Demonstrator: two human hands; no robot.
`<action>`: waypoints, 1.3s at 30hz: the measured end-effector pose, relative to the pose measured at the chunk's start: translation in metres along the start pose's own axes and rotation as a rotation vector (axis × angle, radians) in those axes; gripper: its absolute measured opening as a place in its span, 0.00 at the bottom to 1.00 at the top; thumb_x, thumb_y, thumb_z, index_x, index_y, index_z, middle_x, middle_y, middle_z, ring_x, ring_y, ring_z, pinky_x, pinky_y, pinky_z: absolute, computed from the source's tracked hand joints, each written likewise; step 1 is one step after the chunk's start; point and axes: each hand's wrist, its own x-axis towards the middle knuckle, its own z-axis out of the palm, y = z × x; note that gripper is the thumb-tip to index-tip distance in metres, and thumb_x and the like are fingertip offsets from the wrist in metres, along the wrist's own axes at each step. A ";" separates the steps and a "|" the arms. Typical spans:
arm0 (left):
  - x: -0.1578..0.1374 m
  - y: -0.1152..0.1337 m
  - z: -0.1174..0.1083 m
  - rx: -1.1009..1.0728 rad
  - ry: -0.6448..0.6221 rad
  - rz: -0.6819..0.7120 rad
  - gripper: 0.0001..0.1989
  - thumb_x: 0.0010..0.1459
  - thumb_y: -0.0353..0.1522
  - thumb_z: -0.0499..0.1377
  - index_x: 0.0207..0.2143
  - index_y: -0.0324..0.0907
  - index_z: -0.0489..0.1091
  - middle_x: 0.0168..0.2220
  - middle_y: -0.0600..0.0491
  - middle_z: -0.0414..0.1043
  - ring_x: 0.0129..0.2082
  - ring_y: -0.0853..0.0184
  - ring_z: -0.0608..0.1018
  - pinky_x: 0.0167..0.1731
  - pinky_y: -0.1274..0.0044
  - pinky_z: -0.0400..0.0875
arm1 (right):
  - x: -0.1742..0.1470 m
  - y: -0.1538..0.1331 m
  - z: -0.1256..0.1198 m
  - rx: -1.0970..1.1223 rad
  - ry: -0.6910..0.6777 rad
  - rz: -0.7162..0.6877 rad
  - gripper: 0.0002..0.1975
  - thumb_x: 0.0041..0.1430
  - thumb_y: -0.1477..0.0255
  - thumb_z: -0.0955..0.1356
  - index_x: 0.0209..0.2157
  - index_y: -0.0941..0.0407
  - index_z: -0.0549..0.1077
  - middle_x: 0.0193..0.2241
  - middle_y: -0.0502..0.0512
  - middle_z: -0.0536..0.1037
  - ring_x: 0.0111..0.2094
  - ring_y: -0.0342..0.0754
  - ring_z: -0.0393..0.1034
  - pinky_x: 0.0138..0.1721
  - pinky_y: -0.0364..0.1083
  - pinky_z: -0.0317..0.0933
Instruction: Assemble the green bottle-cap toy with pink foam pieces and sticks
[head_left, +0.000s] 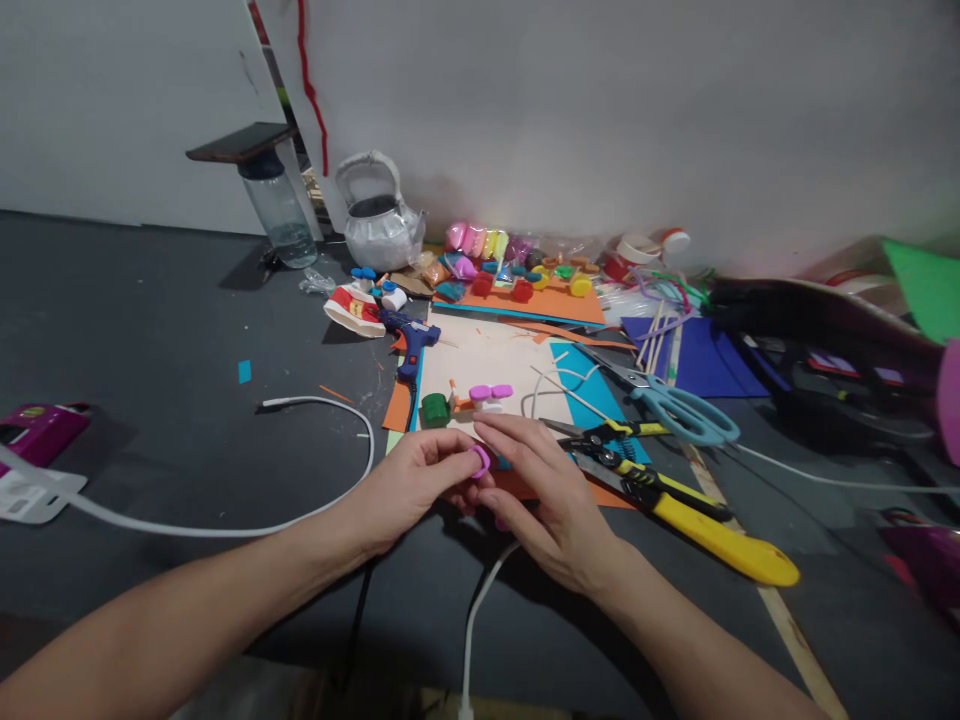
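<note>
My left hand [439,468] is closed, with thumb and fingers pinching a small pink-purple ring-like piece of clay [481,462]. Right beside it is my right hand [544,490], its fingers stretched out and its thumb apart, close to the piece. Some pink shows under the right thumb, too hidden to name. Just beyond the fingers, small shaped pieces sit on a cream sheet [480,345]: a pink one with two oval ends [491,392], a dark green cylinder [434,409] and a small orange piece [453,396].
A blue glue gun [412,345] lies left of the sheet. To the right are blue-handled scissors [690,410], black-and-yellow pliers [611,437] and a yellow cutter knife [720,537]. A silver kettle [382,230], a water bottle [281,215] and packed coloured clay [480,240] stand behind. White cables [225,530] cross the table.
</note>
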 end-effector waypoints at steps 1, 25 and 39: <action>0.000 0.000 0.000 -0.006 -0.002 -0.007 0.15 0.50 0.42 0.67 0.28 0.38 0.73 0.25 0.55 0.72 0.24 0.73 0.72 0.30 0.79 0.67 | 0.000 0.000 0.000 0.025 0.009 0.012 0.22 0.65 0.70 0.66 0.60 0.52 0.66 0.57 0.63 0.72 0.58 0.54 0.66 0.56 0.57 0.64; 0.000 -0.003 -0.002 -0.064 -0.031 -0.055 0.15 0.48 0.41 0.69 0.28 0.37 0.74 0.25 0.56 0.71 0.23 0.73 0.71 0.28 0.79 0.66 | 0.002 0.007 0.000 0.279 -0.007 0.154 0.16 0.62 0.68 0.70 0.52 0.49 0.74 0.49 0.58 0.78 0.50 0.50 0.73 0.51 0.53 0.69; 0.001 -0.005 -0.002 -0.009 -0.023 -0.022 0.14 0.51 0.40 0.67 0.28 0.37 0.74 0.26 0.56 0.71 0.24 0.74 0.70 0.28 0.79 0.65 | 0.002 0.006 0.002 0.263 0.022 0.125 0.15 0.62 0.70 0.70 0.51 0.50 0.73 0.46 0.57 0.79 0.48 0.49 0.73 0.50 0.51 0.68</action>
